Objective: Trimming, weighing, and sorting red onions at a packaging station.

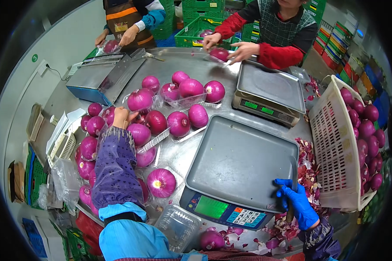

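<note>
My left hand (122,117), bare below a purple patterned sleeve, reaches in among packed red onions on the left. Its fingertips are partly hidden, and I cannot tell if they grip anything. Right by it are a red onion (108,115) and another onion (139,134). In a blue glove, my right hand (297,202) is closed around a knife (293,174), its blade upward along the right edge of the scale's grey pan (241,160). Nothing lies on that pan. In front of me are a clear plastic tray (178,226) and a loose red onion (212,240).
A white plastic crate (333,160) of onions leans at the right, beside onion skins (305,156). Across the steel table (186,49) are a second scale (271,88) and a wrapping machine (101,78). Two co-workers there handle wrapped onions (219,54).
</note>
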The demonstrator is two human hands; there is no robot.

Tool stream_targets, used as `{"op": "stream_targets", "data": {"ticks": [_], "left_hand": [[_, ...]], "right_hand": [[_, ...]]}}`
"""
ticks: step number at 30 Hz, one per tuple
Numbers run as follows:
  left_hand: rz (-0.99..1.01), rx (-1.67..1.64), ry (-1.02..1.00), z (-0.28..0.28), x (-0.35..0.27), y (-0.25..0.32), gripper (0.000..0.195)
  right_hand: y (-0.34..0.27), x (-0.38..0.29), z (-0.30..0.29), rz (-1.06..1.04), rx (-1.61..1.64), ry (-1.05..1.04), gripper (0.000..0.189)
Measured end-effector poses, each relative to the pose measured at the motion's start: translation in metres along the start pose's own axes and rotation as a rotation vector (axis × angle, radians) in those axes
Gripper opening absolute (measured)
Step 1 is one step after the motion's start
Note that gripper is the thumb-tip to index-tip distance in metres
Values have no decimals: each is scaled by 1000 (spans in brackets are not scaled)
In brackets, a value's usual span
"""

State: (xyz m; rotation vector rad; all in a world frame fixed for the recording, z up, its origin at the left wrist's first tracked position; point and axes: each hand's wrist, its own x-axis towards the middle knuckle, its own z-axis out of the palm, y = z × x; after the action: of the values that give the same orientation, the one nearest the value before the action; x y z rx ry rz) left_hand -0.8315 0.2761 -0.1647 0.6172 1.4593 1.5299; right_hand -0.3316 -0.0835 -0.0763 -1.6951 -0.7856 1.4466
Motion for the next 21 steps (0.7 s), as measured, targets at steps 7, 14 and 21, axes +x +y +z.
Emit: {"op": "stream_targets", "data": {"ticks": [7,14,21], "left_hand": [[426,1234,107,-42,1,33,35],[545,946,-576,-7,-214,75,20],[223,1455,-1104,-105,-425,-39,35]], "right_hand": [[0,-18,3,-15,6,-40,28],[17,-50,-10,-59,34,-119,29],[53,-85,-19,-40,66,-200,28]]}}
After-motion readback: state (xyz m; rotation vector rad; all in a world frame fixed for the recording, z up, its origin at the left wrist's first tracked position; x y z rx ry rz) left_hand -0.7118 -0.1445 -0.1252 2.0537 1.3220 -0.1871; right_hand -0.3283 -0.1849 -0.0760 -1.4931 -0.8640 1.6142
